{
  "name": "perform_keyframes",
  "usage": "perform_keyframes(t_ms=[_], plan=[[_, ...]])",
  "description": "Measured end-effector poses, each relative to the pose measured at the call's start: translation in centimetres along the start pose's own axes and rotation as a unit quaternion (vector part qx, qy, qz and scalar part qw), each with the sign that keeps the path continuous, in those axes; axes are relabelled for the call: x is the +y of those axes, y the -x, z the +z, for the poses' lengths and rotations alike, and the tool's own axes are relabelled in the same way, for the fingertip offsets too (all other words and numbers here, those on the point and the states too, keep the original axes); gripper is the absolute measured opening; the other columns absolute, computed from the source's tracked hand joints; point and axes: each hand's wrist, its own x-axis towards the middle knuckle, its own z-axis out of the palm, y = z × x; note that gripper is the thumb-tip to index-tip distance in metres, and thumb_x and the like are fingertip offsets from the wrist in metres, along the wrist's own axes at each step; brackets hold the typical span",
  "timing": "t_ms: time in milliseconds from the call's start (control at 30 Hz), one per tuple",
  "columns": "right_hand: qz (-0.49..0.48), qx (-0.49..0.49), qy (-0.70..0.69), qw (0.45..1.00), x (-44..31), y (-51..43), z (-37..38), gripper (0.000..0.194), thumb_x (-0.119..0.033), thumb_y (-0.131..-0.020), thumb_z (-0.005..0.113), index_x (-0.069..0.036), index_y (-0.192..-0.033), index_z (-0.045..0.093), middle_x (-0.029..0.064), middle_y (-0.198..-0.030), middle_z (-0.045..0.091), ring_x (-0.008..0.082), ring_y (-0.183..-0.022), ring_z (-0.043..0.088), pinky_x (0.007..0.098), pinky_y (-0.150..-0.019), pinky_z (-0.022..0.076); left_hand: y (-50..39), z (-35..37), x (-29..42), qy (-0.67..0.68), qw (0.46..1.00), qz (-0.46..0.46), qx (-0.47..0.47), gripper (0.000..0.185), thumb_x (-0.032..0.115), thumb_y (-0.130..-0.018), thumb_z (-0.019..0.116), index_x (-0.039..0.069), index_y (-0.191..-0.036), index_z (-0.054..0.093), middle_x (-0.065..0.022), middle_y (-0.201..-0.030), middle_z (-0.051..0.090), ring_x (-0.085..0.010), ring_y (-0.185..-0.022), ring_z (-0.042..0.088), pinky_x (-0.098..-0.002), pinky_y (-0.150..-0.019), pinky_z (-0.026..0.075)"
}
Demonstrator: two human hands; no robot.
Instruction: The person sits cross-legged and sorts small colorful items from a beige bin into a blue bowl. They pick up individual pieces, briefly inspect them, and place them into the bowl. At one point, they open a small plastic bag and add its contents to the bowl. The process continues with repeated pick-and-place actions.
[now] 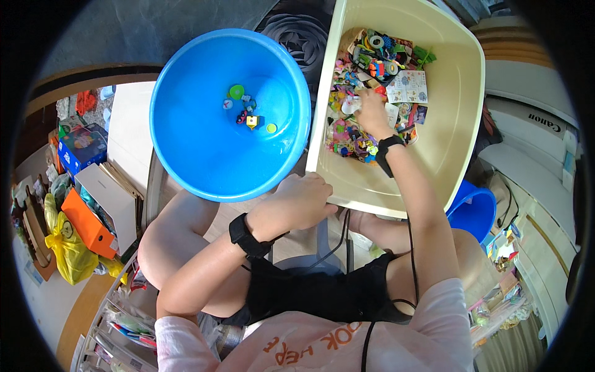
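Observation:
A cream plastic tub (453, 153) holds a heap of small toys (346, 135) and some printed paper sheets. My right hand (374, 114) reaches into it, its fingers down among the toys beside a white piece (351, 105). Whether the fingers grasp anything is hidden. My left hand (302, 197) is curled on the tub's near left corner, gripping the rim. Left of the tub sits a round blue basin (200, 135). On its bottom lie several small pieces, including a yellow toy block (252, 122), a green disc (236, 92) and a small yellow-green disc (271, 128).
A black tray of toys (372, 56) lies at the far end of the heap. At right are a blue bucket (479, 209) and a Canon printer (525, 116). A yellow plastic bag (69, 251) and an orange box (88, 223) are at left. Black cables hang over my lap.

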Motion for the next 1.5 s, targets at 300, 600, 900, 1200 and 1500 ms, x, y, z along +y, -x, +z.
perform_keyframes(t_ms=[300,600,900,1200,1500], plan=[[-0.030,-0.337,0.085,0.937,-2.3,2.2,3.4,0.049,-0.023,-0.082,0.063,-0.002,-0.125,0.058,0.0200,-0.145,0.039,0.0367,-0.129,0.044,0.0444,-0.101,0.0423,0.2,0.4,-0.5,0.009,0.999,0.024,0.019,0.035,0.031,-0.092,0.057,0.001,-0.109,0.061,-0.0135,-0.106,0.062,-0.0299,-0.107,0.057,-0.0400,-0.084,0.049],[0.069,-0.016,0.053,0.996,0.4,-2.6,1.4,0.040,-0.023,-0.082,0.064,-0.009,-0.119,0.060,0.0190,-0.142,0.043,0.0372,-0.128,0.043,0.0487,-0.099,0.0421,0.2,0.4,-0.5,0.014,1.000,0.016,0.013,0.035,0.030,-0.091,0.058,0.001,-0.111,0.060,-0.0129,-0.110,0.060,-0.0291,-0.110,0.056,-0.0403,-0.085,0.049],[-0.006,-0.213,-0.048,0.976,2.5,-1.1,4.2,0.022,-0.016,-0.075,0.066,-0.010,-0.096,0.070,0.0114,-0.130,0.052,0.0350,-0.113,0.054,0.0446,-0.092,0.0461,0.1,0.4,-0.3,0.011,1.000,0.016,0.019,0.035,0.031,-0.091,0.058,0.002,-0.110,0.060,-0.0124,-0.109,0.060,-0.0291,-0.109,0.056,-0.0401,-0.085,0.048],[0.142,-0.081,-0.188,0.968,0.6,1.6,5.3,0.047,-0.002,-0.074,0.063,0.010,-0.116,0.048,0.0285,-0.100,0.063,0.0433,-0.099,0.060,0.0477,-0.084,0.0489,0.2,0.6,-0.4,-0.011,1.000,0.024,0.013,0.036,0.032,-0.092,0.058,0.002,-0.109,0.060,-0.0128,-0.109,0.060,-0.0291,-0.108,0.056,-0.0409,-0.082,0.049],[0.162,-0.246,-0.324,0.899,-0.7,0.9,-4.4,0.018,-0.016,-0.083,0.063,0.002,-0.084,0.064,0.0105,-0.083,0.065,0.0165,-0.070,0.061,0.0341,-0.053,0.0494,1.2,1.8,0.1,-0.058,0.998,0.006,-0.028,0.049,0.035,-0.091,0.058,0.000,-0.126,0.053,-0.0155,-0.137,0.050,-0.0285,-0.135,0.039,-0.0419,-0.097,0.044]])
